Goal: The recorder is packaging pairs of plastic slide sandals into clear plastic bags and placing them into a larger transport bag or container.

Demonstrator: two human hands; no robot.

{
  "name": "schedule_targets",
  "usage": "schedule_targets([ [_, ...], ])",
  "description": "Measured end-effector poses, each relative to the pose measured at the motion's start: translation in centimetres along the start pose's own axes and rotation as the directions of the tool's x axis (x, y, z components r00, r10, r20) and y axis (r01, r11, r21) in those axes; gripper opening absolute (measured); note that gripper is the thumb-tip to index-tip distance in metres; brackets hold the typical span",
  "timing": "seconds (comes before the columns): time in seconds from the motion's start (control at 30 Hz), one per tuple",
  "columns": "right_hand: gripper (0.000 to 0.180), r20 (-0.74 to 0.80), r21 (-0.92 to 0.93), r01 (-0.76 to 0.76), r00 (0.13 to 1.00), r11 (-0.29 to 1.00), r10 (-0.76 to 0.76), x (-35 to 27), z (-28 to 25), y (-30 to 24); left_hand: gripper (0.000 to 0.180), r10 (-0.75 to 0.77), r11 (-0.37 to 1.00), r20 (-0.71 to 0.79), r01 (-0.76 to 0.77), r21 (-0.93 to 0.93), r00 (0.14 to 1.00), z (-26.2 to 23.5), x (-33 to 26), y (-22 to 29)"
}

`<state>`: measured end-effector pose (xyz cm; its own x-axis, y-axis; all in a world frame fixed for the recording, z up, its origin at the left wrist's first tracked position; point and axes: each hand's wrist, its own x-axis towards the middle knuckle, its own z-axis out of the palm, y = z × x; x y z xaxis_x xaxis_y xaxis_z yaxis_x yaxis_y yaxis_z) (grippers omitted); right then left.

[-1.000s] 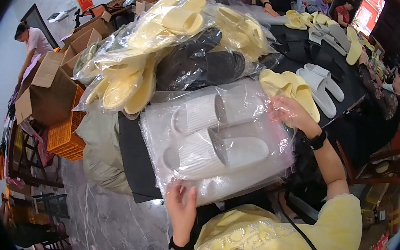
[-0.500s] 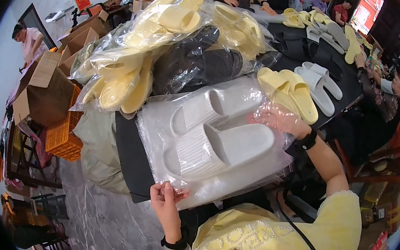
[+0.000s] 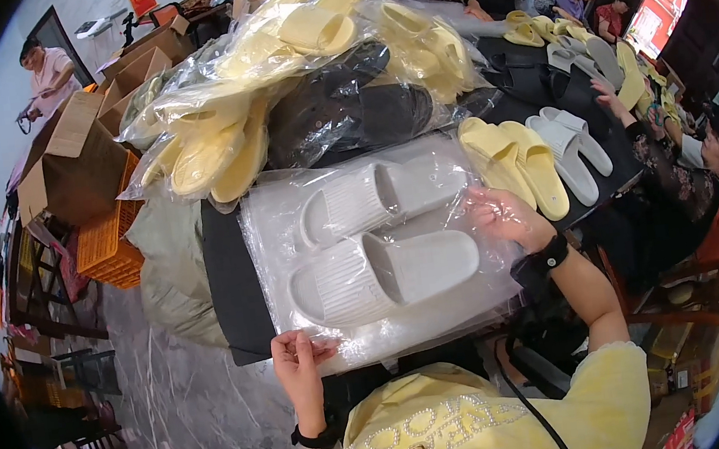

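The air over the bag [image 3: 419, 330] lay open. Past my left hand [image 3: 301, 373], a strip of black table [image 3: 237, 294] left me a way along the bag's side. Heaped bagged slippers [image 3: 313, 32] blocked the far edge, and a yellow pair of slippers [image 3: 536, 166] crowded my right hand [image 3: 512, 219], with white slippers [image 3: 580, 168] just beyond.

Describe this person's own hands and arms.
The left hand and right hand are bare. A black band circles the left wrist; a black strap with a pale stud, the right. The right arm's short yellow fabric sleeve has a pale scalloped hem.
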<state>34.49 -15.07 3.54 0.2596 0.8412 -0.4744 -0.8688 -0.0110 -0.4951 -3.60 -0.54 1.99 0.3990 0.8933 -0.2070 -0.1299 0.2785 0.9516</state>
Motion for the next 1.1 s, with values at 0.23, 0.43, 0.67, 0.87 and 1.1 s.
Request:
schedule_targets([
  [0.23, 0.008, 0.226, 0.012, -0.114, 0.968, 0.993, 0.108, 0.9, 1.2, -0.4, 0.012, 0.003, 0.999, 0.015, -0.004, 0.033, 1.000, -0.6, 0.2, -0.3],
  [0.43, 0.014, -0.053, -0.699, 0.225, 0.930, 0.679, -0.363, 0.2, 3.8, -0.3, 0.012, -0.014, 0.999, 0.002, 0.014, 0.040, 1.000, -0.9, -0.2, 0.5],
  [0.67, 0.027, 0.143, -0.729, 0.424, 0.862, 0.538, -0.487, 1.3, 3.2, 0.1, 0.010, -0.011, 0.999, 0.037, 0.010, 0.044, 0.999, -0.8, -0.2, 0.2],
  [0.87, 0.013, 0.066, -0.839, 0.341, 0.836, 0.423, -0.544, 2.3, 1.2, -1.4, 0.010, -0.026, 1.000, -0.014, 0.026, 0.001, 1.000, -0.7, -0.4, 0.7],
  [1.1, 0.028, 0.084, -0.839, 0.320, 0.875, 0.441, -0.477, -0.9, 0.8, -1.2, 0.013, -0.052, 0.894, 0.089, 0.006, 0.447, 0.995, -2.0, -0.7, 1.5],
])
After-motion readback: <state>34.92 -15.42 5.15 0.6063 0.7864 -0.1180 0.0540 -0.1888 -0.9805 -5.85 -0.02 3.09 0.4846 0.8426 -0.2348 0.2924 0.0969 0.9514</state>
